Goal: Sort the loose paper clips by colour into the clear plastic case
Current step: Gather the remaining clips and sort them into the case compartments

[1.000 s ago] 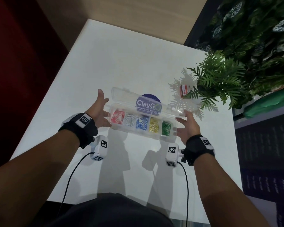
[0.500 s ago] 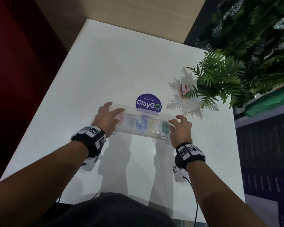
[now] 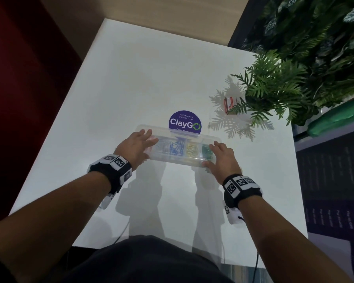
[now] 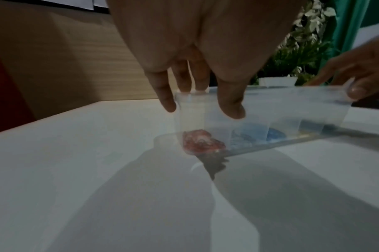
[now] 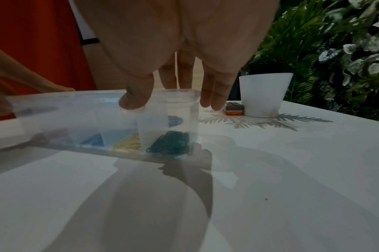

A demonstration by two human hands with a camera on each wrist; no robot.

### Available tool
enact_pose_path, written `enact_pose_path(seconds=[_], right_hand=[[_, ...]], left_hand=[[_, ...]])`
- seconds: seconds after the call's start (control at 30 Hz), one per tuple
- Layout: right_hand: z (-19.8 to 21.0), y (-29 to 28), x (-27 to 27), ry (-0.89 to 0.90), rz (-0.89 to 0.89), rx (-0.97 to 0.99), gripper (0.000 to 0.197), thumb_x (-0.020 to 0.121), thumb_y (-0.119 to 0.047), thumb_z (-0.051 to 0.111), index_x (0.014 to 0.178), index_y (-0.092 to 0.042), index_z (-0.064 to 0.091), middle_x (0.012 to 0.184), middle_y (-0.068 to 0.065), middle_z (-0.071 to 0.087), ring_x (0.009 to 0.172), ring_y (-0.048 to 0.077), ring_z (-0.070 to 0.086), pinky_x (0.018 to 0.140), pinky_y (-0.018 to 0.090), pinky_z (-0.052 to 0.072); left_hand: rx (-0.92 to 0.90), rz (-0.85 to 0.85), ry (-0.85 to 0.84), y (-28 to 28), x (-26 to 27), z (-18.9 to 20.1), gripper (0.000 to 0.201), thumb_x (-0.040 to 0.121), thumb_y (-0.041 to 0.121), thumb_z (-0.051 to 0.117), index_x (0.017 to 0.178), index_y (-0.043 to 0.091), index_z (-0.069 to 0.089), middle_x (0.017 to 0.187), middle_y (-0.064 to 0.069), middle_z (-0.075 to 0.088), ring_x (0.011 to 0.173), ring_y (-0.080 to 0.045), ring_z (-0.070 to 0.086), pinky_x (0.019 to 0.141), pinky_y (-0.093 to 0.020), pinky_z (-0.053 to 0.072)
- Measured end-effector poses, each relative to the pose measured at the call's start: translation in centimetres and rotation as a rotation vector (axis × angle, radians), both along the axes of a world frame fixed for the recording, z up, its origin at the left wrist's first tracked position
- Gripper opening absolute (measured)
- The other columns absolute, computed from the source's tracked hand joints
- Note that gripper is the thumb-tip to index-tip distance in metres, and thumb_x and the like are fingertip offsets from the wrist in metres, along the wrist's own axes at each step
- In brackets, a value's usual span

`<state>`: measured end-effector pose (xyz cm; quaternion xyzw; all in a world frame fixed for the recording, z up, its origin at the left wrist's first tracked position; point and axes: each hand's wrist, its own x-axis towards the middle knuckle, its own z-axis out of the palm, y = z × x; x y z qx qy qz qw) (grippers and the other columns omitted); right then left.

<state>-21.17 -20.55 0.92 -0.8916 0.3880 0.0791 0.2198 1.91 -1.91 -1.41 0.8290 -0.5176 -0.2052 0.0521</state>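
Note:
The clear plastic case [image 3: 172, 160] lies across the white table [image 3: 131, 78] with its lid down. Through the plastic show red clips [image 4: 203, 143] at the left end, then pale and blue clips [image 3: 175, 148], yellow clips [image 3: 192, 150] and green clips [image 5: 171, 143] at the right end. My left hand [image 3: 137, 146] holds the left end, fingers on the lid and thumb over the front wall. At the other end my right hand [image 3: 223, 158] grips the case, thumb at the front edge. No loose clips show on the table.
A round purple ClayGo sticker [image 3: 185, 121] lies just behind the case. A small red and white box [image 3: 230, 104] sits beside the white pot [image 5: 265, 95] of a fern [image 3: 274, 92] at the back right. Foliage lines the right side.
The case's lid, open a second ago, has come down. Both hands moved from the case's ends onto its top. The case sits slightly nearer to me.

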Motion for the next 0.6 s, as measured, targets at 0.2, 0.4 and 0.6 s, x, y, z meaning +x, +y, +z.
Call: enact_pose_path(seconds=[0.2, 0.4, 0.6], right_hand=[[-0.3, 0.6, -0.1, 0.096, 0.076, -0.110, 0.057, 0.093, -0.034, 0.055, 0.142, -0.016, 0.033, 0.152, 0.003, 0.029, 0.124, 0.029, 0.037, 0.107, 0.036, 0.034], [-0.2, 1.6, 0.7, 0.175, 0.096, -0.245, 0.050, 0.088, -0.022, 0.055, 0.134, -0.015, 0.036, 0.147, 0.005, 0.032, 0.116, 0.031, 0.042, 0.100, 0.037, 0.037], [0.4, 3.1, 0.8, 0.141, 0.101, -0.157, 0.071, 0.084, -0.047, 0.060, 0.143, -0.022, 0.027, 0.154, 0.006, 0.020, 0.132, 0.030, 0.029, 0.107, 0.042, 0.032]], left_hand=[[-0.076, 0.061, -0.050, 0.1, -1.1, -0.3, 0.059, 0.087, 0.013, 0.065, 0.141, 0.025, 0.045, 0.155, -0.002, 0.030, 0.141, -0.026, 0.029, 0.105, -0.046, 0.037], [-0.001, 0.064, -0.045, 0.3, -1.6, 0.7, 0.064, 0.090, 0.018, 0.058, 0.147, 0.029, 0.031, 0.161, 0.002, 0.013, 0.147, -0.020, 0.015, 0.114, -0.043, 0.024], [0.133, 0.111, -0.062, -0.8, -4.3, 2.3, 0.076, 0.090, 0.038, 0.052, 0.152, 0.027, 0.009, 0.161, -0.008, -0.007, 0.147, -0.030, -0.004, 0.117, -0.048, 0.008]])
